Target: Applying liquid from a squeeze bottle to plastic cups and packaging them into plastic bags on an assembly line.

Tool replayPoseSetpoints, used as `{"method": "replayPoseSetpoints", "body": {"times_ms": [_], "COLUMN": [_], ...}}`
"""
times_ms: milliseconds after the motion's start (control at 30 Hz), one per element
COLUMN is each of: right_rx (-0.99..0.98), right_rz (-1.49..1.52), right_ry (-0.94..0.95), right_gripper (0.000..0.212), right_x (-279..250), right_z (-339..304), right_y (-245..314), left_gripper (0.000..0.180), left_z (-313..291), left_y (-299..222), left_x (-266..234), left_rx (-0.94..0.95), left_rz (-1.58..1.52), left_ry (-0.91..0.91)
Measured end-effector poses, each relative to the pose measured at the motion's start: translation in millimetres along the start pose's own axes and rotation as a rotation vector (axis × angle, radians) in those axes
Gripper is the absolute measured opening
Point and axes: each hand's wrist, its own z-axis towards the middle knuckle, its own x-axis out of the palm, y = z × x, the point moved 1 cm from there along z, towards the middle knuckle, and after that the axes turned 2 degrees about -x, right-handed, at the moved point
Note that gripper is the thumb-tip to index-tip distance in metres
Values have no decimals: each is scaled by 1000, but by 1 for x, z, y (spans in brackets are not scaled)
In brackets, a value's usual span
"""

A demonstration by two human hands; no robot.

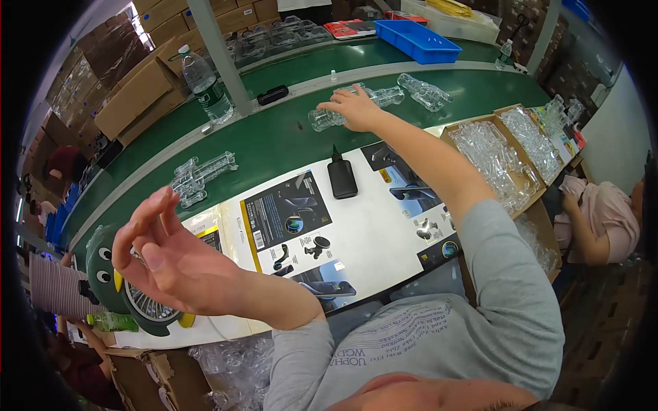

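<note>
My right hand (pixel 356 109) reaches across the green belt and rests over a clear plastic blister tray (pixel 323 120), its fingers spread. Beside it lies another moulded clear tray (pixel 426 92). My left hand (pixel 179 259) is raised at the left above the work board, fingers loosely bent and apart, with nothing between them. Beyond it, more clear plastic trays (pixel 202 178) lie on the belt's near side. A black bottle with a pointed nozzle (pixel 343 178) stands between my arms, on printed card sheets (pixel 288 209) showing phone holders.
Cartons of clear plastic trays (pixel 490 161) stand at the right. A penguin-shaped fan (pixel 103 274) and a green bottle (pixel 113 321) are at the left. Across the belt are a large water bottle (pixel 205 85), a metal post (pixel 219 51) and a blue bin (pixel 417 42). Other people sit nearby.
</note>
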Motion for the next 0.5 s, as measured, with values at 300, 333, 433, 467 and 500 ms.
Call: {"method": "replayPoseSetpoints", "body": {"times_ms": [300,333,433,467,500], "right_rx": [64,78,30,-12,-34], "right_rz": [-74,-87,-110,-123,-112], "right_ry": [385,407,345,248,259], "right_gripper": [78,78,78,78,78], "right_x": [31,31,29,26,22], "right_z": [36,38,35,32,25], "right_y": [2,1,3,4,6], "left_gripper": [29,29,28,28,28], "left_z": [-2,-2,1,4,4], "left_y": [1,1,3,3,2], "left_x": [7,7,6,3,2], "left_rx": [-41,-30,-9,8,25], "left_rz": [6,-14,-15,-30,-44], "left_ry": [36,45,62,173,282]}}
